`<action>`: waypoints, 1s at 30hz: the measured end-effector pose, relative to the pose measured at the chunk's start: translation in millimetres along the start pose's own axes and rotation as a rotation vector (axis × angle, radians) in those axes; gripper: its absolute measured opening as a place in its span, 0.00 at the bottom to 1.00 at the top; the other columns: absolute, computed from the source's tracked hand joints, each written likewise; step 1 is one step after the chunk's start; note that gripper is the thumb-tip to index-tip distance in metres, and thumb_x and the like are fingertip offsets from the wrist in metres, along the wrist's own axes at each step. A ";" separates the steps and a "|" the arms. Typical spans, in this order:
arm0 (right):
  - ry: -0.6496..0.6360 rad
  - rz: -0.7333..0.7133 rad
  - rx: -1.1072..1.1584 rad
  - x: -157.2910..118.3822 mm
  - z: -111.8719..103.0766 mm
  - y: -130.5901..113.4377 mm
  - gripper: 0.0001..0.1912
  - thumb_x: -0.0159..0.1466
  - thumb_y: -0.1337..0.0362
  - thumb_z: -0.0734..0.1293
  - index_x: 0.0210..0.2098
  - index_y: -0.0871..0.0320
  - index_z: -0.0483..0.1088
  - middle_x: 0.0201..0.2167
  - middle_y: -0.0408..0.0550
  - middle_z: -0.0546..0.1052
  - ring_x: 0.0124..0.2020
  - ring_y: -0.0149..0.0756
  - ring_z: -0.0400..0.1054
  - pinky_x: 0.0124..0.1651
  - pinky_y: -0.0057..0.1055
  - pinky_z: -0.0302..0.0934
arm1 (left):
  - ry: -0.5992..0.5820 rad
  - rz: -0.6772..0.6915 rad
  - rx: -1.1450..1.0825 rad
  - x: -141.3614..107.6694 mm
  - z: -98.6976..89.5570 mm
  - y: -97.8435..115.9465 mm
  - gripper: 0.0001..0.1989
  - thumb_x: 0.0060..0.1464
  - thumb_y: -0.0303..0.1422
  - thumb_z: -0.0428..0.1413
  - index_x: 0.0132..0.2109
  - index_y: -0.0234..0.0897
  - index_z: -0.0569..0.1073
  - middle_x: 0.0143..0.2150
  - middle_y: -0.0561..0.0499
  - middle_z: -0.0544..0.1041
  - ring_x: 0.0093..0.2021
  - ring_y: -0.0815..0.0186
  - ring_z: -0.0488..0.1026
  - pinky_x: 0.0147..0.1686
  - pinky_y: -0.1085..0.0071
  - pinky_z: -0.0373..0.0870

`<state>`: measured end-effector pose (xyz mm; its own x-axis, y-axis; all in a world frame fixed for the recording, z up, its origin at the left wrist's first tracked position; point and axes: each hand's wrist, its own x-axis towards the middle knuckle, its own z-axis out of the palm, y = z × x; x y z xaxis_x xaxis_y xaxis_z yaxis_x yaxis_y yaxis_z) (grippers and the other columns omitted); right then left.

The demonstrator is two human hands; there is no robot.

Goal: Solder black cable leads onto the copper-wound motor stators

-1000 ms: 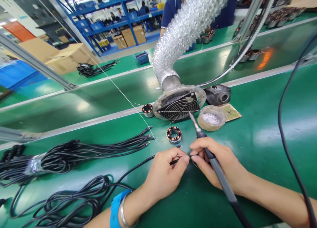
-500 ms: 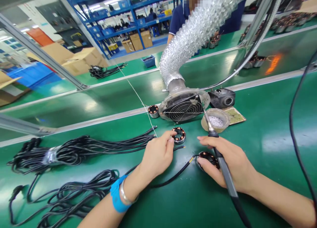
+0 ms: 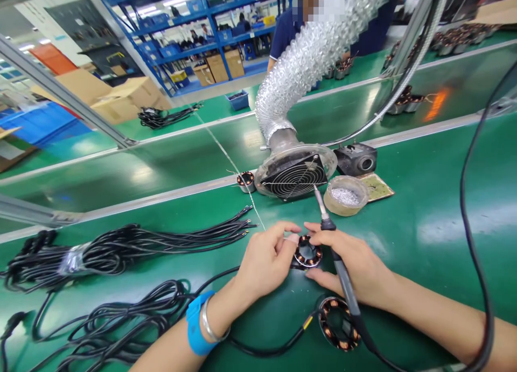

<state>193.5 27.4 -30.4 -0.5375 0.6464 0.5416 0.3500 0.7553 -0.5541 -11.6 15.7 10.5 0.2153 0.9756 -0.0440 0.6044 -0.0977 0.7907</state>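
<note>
My left hand (image 3: 269,259) has its thumb and fingers closed on the left edge of a small motor stator (image 3: 307,252), a ring with copper windings. My right hand (image 3: 355,261) holds a soldering iron (image 3: 343,280), its tip pointing up and away near the fan grille. The right fingertips and thumb also reach around the right side of that stator. Nearer to me lies a second stator (image 3: 339,324), with a black cable (image 3: 274,351) showing yellow and red wire ends running to it. A thin pale wire strand (image 3: 226,152) slopes down toward my left hand.
A fume extractor fan (image 3: 297,178) with a silver duct stands ahead, beside a bowl of shiny bits (image 3: 346,195) and a dark block (image 3: 357,159). Another stator (image 3: 245,182) sits by the rail. Black cable bundles (image 3: 117,248) cover the left. A person (image 3: 283,35) is across the bench.
My right hand left the nearer stator and moved left to the other one, still holding the soldering iron. The stator at my left hand came nearer to me. The cabled stator now lies uncovered.
</note>
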 end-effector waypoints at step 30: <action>-0.032 0.106 0.065 0.1 -0.2 -3.0 0.21 0.61 0.67 0.67 0.52 0.55 0.59 0.45 0.51 0.73 0.40 0.40 0.73 0.39 0.35 0.72 | -0.329 -0.421 -0.651 24.2 -21.5 -8.8 0.19 0.41 0.47 0.64 0.26 0.35 0.71 0.14 0.62 0.55 0.16 0.76 0.42 0.18 0.74 0.37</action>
<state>192.6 25.3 -28.5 -0.5249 0.7175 0.4580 0.3563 0.6738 -0.6473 -28.2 44.4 15.6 0.3447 0.7880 -0.5101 0.1432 0.4929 0.8582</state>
